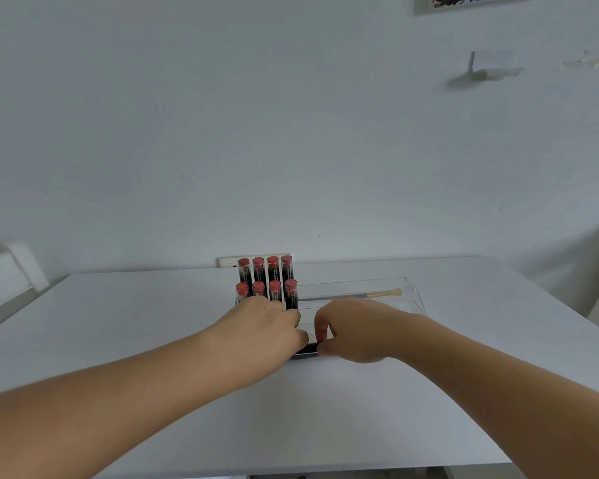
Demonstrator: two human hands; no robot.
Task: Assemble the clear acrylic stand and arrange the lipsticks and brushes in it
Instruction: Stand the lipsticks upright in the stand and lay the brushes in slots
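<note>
Stand: clear acrylic stand (408, 292) at frame centre on a white table (118, 323), close to the wall; its near left part is hidden behind both hands.
Left hand: left hand (267, 323) lies palm down over the stand's near left corner, knuckles up, fingers bent down toward a dark item; whether they grip it cannot be told.
Right hand: right hand (353, 330) is just right of the left one, thumb and fingers curled in a pinch at the right end of the dark item (306, 348).
Dark item: short black piece, low at the stand's near edge, showing only in the gap between the two hands; what it is cannot be told.
Lipsticks: eight lipsticks (272, 267) upright in the stand's left part, just beyond the left hand; two rows of four, black tubes with red tops, back row higher than the front.
Brush: one brush (357, 295) lies flat in the stand's right part, beyond the right hand, pale bristles pointing right.
Writing: white lettering runs up the tubes, too small to read.
Wall: white, with a picture corner (471, 1) at upper right of the frame and a socket plate (227, 261) behind the lipsticks.
</note>
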